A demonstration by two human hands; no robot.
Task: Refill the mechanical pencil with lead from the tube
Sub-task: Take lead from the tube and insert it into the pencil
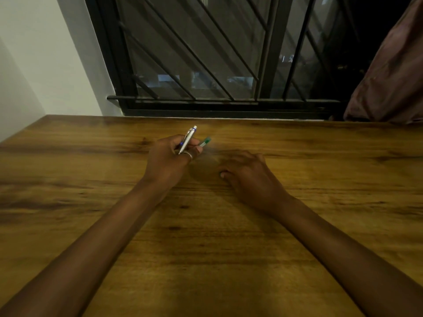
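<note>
My left hand (pixel 168 156) grips a silver mechanical pencil (pixel 188 139) with blue trim and a white cap, tilted up and away from me. A small lead tube with a green cap (pixel 205 142) sticks out just right of that hand's fingertips; whether the fingers hold it or it lies on the table I cannot tell. A ring sits on one left finger. My right hand (pixel 248 173) rests palm down on the wooden table (pixel 206 248), fingers loosely curled, holding nothing visible, a short way right of the left hand.
A dark barred window (pixel 206 53) rises behind the table's far edge. A brownish curtain (pixel 393 72) hangs at the far right. A pale wall (pixel 34 53) stands at the left.
</note>
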